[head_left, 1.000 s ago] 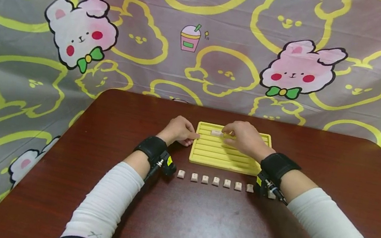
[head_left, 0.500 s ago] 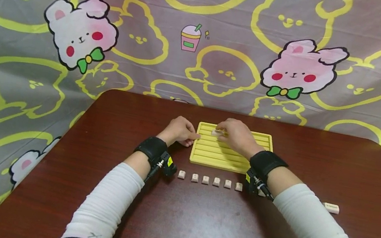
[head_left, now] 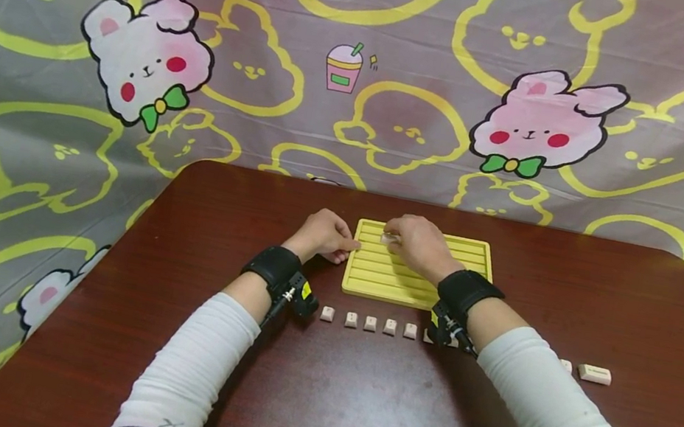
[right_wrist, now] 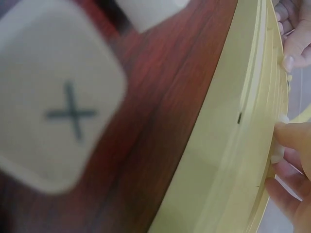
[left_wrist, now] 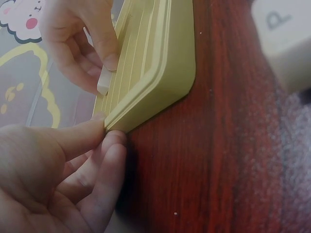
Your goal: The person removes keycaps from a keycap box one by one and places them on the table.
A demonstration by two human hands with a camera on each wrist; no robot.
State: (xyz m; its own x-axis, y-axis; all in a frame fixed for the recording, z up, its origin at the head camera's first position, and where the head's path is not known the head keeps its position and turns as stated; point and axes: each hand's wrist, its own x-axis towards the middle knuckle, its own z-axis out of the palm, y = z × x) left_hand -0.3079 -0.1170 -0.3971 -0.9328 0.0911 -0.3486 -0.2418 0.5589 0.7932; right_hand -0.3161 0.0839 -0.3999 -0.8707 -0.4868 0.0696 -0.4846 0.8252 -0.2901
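A yellow ridged tray (head_left: 395, 279) lies on the table. At its left edge my left hand (head_left: 324, 234) pinches the rim, thumb (left_wrist: 82, 138) on top and fingers curled against the outer side. My right hand (head_left: 422, 247) reaches over the tray and pinches a long white keycap (left_wrist: 103, 81) between thumb and fingers, at the tray's far groove near the left end. Only the keycap's end shows past the fingers, and any marking on it is hidden.
A row of white keycaps (head_left: 370, 323) lies on the brown table (head_left: 312, 403) in front of the tray, partly covered by the right wrist. A wider keycap (head_left: 595, 374) sits at the row's right end. Behind the table hangs a patterned cloth (head_left: 303, 118).
My right hand has moved left along the far groove and now pinches the long keycap closer to its left end. More keycaps show at the right. The left hand stays on the rim.
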